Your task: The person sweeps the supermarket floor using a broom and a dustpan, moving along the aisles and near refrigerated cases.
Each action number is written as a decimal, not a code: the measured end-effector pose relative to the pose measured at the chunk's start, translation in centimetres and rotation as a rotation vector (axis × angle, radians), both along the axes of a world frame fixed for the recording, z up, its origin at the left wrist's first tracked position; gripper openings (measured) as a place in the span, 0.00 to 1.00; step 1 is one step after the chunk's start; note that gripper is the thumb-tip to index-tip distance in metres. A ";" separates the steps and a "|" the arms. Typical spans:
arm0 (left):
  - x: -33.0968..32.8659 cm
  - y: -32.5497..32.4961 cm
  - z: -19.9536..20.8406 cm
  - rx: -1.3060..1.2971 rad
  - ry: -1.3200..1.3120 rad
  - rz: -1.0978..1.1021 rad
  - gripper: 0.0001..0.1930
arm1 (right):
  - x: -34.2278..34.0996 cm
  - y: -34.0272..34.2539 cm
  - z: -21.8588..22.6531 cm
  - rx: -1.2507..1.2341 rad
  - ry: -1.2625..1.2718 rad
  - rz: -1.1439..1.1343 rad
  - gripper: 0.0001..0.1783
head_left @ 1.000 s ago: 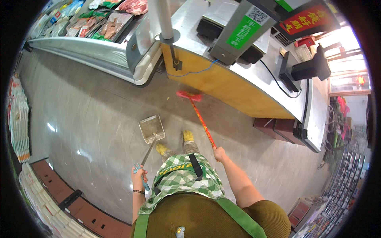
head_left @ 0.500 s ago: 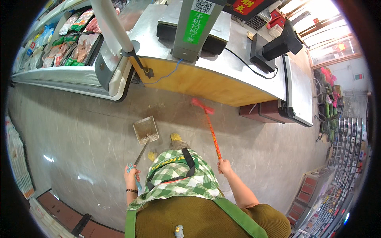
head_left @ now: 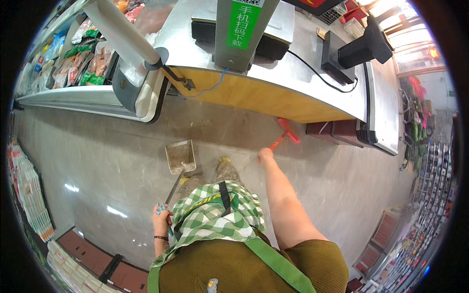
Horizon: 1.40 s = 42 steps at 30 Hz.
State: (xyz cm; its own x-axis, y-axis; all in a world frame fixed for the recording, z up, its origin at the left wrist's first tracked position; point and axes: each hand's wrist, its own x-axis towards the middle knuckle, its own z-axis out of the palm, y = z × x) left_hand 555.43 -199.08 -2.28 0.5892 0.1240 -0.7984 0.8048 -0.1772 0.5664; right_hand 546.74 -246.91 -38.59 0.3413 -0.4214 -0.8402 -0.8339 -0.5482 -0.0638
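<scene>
My left hand is closed round the handle of a long-handled dustpan. Its pale, dirty pan rests on the floor ahead of my left foot, with its mouth facing away from me. In my right hand is the shaft of a broom with a red-pink head. My right arm is stretched forward, and the broom head is near the base of the wooden-sided counter. Much of the shaft is hidden by the hand and arm. A green checked apron covers my front.
A metal-topped counter with a scale and a black stand runs across the front. At left stands a refrigerated display case of packaged food. Stocked shelves line the right side. Grey floor tiles surround my feet.
My right hand has reached forward, and the broom head has moved right along the counter's base. The dustpan stays almost in place in my left hand. My view has shifted slightly.
</scene>
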 end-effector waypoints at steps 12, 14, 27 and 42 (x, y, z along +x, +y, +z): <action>10.6 9.9 -1.8 -0.032 0.036 -0.396 0.14 | 13.3 23.8 12.5 -0.032 -0.116 0.534 0.13; 12.7 11.2 -1.6 -0.047 0.046 -0.488 0.14 | 13.5 27.3 12.5 -0.050 -0.084 0.393 0.13; 20.9 12.8 -3.5 0.062 0.024 -0.915 0.14 | 8.6 33.5 18.4 0.094 -0.227 -0.600 0.21; 25.0 2.7 -7.5 0.127 0.024 -0.998 0.12 | 10.7 41.3 18.3 0.295 -0.134 -0.283 0.19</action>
